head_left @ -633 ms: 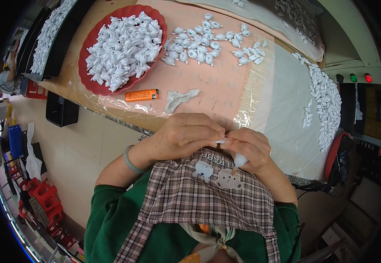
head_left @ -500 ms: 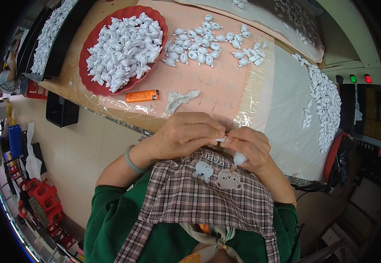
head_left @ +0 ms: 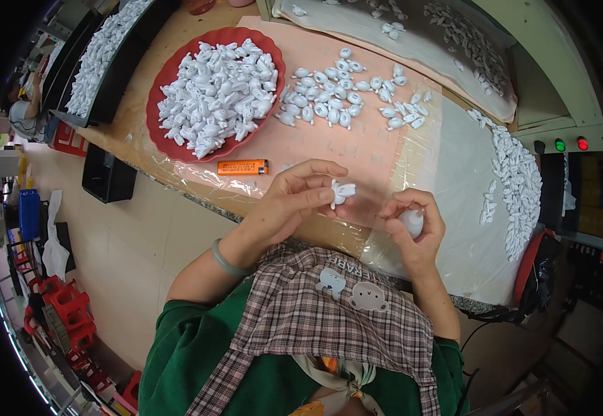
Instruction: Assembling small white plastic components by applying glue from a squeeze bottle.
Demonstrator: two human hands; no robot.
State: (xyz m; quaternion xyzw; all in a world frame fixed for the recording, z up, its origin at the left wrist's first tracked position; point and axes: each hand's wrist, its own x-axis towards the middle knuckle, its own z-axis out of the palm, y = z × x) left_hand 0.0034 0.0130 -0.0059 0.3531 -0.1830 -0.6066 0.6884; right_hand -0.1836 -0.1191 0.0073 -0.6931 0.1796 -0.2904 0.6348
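A small white plastic figurine [head_left: 341,193] with ear-like prongs is pinched between the thumb and fingers of my left hand [head_left: 293,201], above the near edge of the pink work mat [head_left: 357,156]. To its right, my right hand [head_left: 416,225] is curled around a small whitish squeeze bottle [head_left: 412,222]; its tip is hidden by my fingers. The two hands are apart. Beyond them, several loose white figurines [head_left: 321,93] lie on the mat. At the upper left, a red scalloped bowl [head_left: 154,118] is heaped with similar white pieces.
An orange lighter [head_left: 243,167] lies near the bowl. Many small white parts [head_left: 516,177] line the right side of the table, below a machine housing [head_left: 572,142] with green and red lights. A black tray [head_left: 107,83] of white pieces stands at the far left.
My hands have separated from where they met in front of the apron. The left hand has lifted the figurine forward; the right has shifted rightward with the bottle. The whole view has shifted slightly.
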